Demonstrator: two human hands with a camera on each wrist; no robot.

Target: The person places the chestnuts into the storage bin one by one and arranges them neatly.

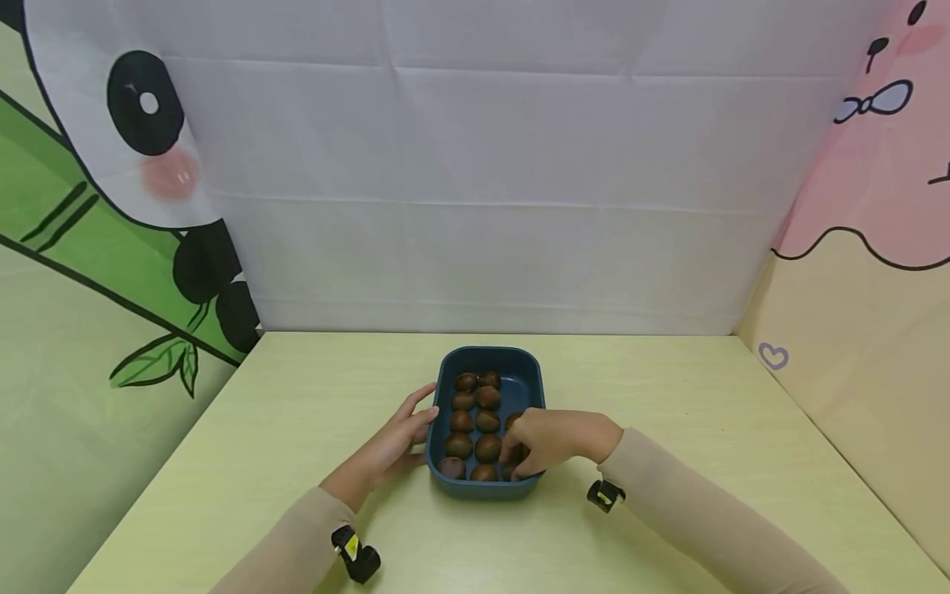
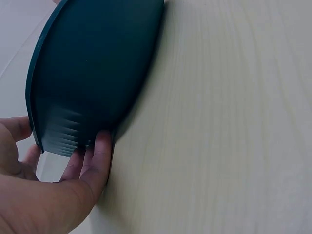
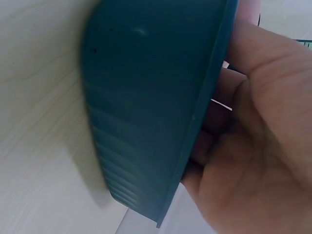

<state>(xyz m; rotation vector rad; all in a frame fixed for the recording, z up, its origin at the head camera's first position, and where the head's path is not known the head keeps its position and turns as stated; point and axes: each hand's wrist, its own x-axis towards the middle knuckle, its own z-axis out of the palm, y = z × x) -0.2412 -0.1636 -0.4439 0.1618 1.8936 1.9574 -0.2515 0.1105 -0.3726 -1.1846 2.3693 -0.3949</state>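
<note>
A dark blue rectangular box (image 1: 486, 490) stands on the table with brown, glossy chestnuts (image 1: 487, 398) lying in rows inside. My left hand (image 1: 397, 439) is at the box's left side, thumb at the rim and fingers spread along the outer wall; in the left wrist view its fingertips (image 2: 101, 141) touch that wall. Reaching over the right rim, my right hand (image 1: 552, 437) has its fingers curled down into the front right corner, around a chestnut that they mostly hide. In the right wrist view the box wall (image 3: 141, 97) covers the fingertips.
The pale wooden table (image 1: 653, 371) extends around the box. Behind it hangs a white cloth (image 1: 475, 206). Printed side panels with cartoon figures stand left (image 1: 67, 330) and right (image 1: 876, 330). Inside the box, the far right part shows bare bottom (image 1: 521, 394).
</note>
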